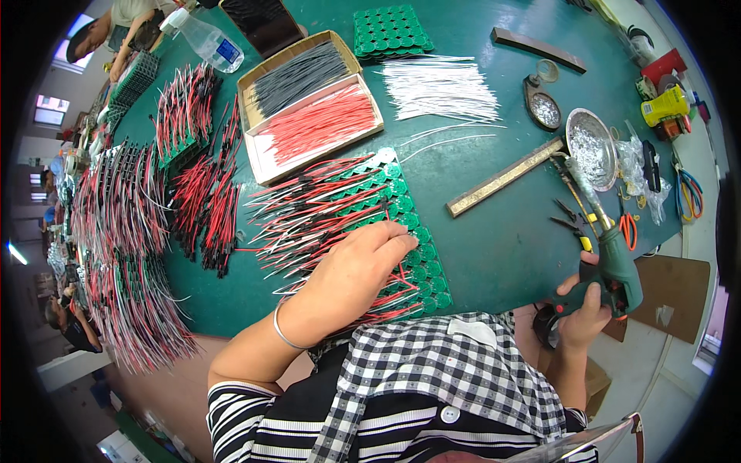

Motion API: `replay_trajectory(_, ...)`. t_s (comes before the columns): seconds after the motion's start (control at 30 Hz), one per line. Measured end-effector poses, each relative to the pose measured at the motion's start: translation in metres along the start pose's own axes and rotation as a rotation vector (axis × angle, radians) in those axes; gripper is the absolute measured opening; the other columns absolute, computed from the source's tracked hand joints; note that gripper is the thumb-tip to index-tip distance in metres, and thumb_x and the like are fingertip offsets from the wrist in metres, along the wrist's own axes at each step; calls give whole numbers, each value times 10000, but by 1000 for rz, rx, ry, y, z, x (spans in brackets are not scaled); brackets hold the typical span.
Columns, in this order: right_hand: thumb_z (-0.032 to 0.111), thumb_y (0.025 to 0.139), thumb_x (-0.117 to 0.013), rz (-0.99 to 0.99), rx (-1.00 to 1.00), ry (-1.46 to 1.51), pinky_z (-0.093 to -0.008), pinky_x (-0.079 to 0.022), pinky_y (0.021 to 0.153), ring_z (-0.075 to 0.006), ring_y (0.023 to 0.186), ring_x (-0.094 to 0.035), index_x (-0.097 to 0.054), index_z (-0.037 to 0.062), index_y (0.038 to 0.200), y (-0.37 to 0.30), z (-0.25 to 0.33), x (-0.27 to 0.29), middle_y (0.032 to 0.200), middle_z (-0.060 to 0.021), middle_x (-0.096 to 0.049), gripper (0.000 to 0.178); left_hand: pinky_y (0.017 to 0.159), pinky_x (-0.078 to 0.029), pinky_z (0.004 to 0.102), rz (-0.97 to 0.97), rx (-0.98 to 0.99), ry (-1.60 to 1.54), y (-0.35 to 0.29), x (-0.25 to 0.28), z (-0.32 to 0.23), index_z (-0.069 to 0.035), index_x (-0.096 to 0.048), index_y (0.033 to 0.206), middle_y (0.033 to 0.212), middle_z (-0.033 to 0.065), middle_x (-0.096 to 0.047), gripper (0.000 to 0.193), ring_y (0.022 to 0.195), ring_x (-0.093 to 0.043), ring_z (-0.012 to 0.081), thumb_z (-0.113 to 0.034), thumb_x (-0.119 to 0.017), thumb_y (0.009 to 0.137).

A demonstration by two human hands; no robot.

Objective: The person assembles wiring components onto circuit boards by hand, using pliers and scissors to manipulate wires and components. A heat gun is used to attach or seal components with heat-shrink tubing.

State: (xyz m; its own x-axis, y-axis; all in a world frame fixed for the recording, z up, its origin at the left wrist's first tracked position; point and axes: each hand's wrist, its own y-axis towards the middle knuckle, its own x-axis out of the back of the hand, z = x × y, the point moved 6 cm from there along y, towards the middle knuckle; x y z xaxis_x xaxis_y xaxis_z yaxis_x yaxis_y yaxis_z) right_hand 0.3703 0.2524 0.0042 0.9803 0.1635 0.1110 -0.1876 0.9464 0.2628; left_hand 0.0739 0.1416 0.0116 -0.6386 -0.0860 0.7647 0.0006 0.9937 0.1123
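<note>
reaching over the green board (423, 272) with the left hand (359, 258), fingers curled and tips hidden – cannot tell whether pinching a wire. covering part of the wires (320, 204). gripping the soldering gun (618, 266) with the right hand (584, 315), fingers wrapped around its handle, by the front edge – with open surface (498, 247) between board and gun.
</note>
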Motion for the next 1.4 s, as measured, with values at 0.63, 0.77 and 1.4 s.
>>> replay_trajectory(0.63, 80, 759, -599, 680, -344, -259, -371, -462, 756, -263, 773, -615, -640, 29, 891, -64, -14, -25, 835, -74, -653, 148, 572, -454, 366, -11, 35, 240, -19, -24, -6, -58, -534, 939, 727, 79, -580, 220, 631, -562, 257, -162, -646, 782)
replay_trajectory(0.77, 422, 881, -532, 696, -373, -340, -265, -405, 650, -113, 659, -519, -549, 28, 1215, -81, -33, -10, 757, -4, -579, 517, 546, -452, 350, -27, -47, 239, -22, -25, -4, -53, -555, 950, 700, 65, -574, 240, 611, -556, 236, -108, -660, 742)
replay_trajectory(1.4, 187, 822, -576, 806, -33, -508, -353, -429, 842, -242, 924, -598, -646, 52, 1026, -51, 13, -46, 974, -75, -660, 255, 545, -441, 327, -123, -90, 281, -11, -8, -6, -60, -626, 849, 739, 47, -570, 200, 621, -542, 204, -64, -653, 651)
